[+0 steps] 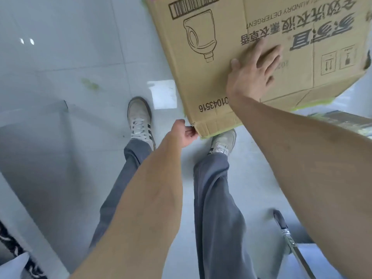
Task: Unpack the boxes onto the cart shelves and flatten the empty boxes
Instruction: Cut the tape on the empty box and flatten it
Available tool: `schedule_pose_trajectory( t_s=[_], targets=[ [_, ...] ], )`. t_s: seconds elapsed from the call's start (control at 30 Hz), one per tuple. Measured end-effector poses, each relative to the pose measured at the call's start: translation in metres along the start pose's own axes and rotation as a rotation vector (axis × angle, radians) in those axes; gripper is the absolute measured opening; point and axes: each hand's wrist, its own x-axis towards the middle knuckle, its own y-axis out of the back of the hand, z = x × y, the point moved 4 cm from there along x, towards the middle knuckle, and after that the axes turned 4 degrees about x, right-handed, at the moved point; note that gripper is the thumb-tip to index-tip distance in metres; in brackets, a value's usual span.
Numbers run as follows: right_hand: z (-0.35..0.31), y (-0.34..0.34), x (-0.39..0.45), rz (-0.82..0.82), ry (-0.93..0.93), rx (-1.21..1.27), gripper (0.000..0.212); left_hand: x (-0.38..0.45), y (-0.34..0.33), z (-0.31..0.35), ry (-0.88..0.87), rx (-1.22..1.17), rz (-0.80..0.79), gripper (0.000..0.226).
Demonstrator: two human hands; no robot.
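Observation:
A large brown cardboard box point(211, 81), printed with a detergent bottle drawing, a barcode and black lettering, is held flat-side-up over the floor at the upper right. Green tape edges its lower flaps. My right hand point(255, 71) lies on its top face with fingers spread and straight. My left hand point(184, 133) pinches the box's near lower corner, fingers curled at the edge. What is under the box is hidden.
My two legs in grey trousers and light sneakers point(140, 119) stand on a pale tiled floor point(70, 67). A dark handle with a metal bar point(289, 238) rises at the lower right. A patterned object point(18, 254) sits at the lower left corner.

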Motion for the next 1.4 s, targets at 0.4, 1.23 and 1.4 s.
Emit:
schedule_pose_trajectory(
  t_s=[0.4,1.23,1.4],
  targets=[
    [-0.015,0.016,0.004,0.072,-0.03,0.049,0.062,-0.033,-0.022,0.051,-0.18,-0.253,-0.136,0.028],
    [0.014,-0.006,-0.039,0.05,-0.267,0.089,0.073,-0.012,-0.065,-0.002,-0.066,-0.202,-0.065,0.05],
    [0.028,0.006,-0.027,0.116,-0.264,0.104,0.061,-0.008,-0.085,-0.038,-0.164,-0.256,-0.087,0.043]
  ],
)
